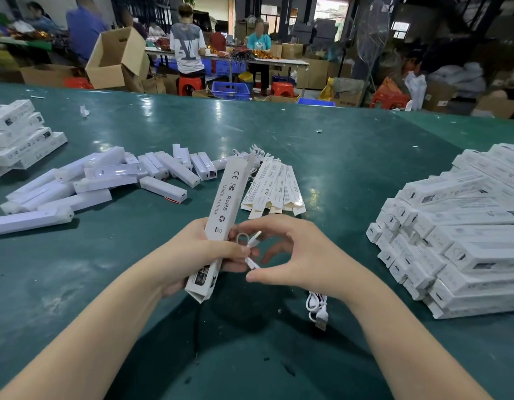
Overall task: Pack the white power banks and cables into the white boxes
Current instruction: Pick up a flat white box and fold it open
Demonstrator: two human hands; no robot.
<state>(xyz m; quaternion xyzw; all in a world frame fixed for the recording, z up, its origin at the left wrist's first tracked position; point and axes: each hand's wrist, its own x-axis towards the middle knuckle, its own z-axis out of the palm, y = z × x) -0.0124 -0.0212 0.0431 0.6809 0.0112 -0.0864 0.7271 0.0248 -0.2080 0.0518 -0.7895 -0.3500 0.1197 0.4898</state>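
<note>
Green table (322, 157) is carrying everything; near its front edge the left hand (192, 249) is grasping a white box (225, 203), the right hand (296, 252) pinching a cable (251, 249). Better to be keeping the coil tight while feeding it in.

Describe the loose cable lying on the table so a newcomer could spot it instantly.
Start at the big stack of white boxes on the green table. Left of its near corner, under the right hand's wrist, lies the coiled white cable, alone, unlike the cable held between the hands.

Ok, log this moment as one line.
left hand: holds white box | right hand: pinches cable beside box | spare cable: on table
</note>
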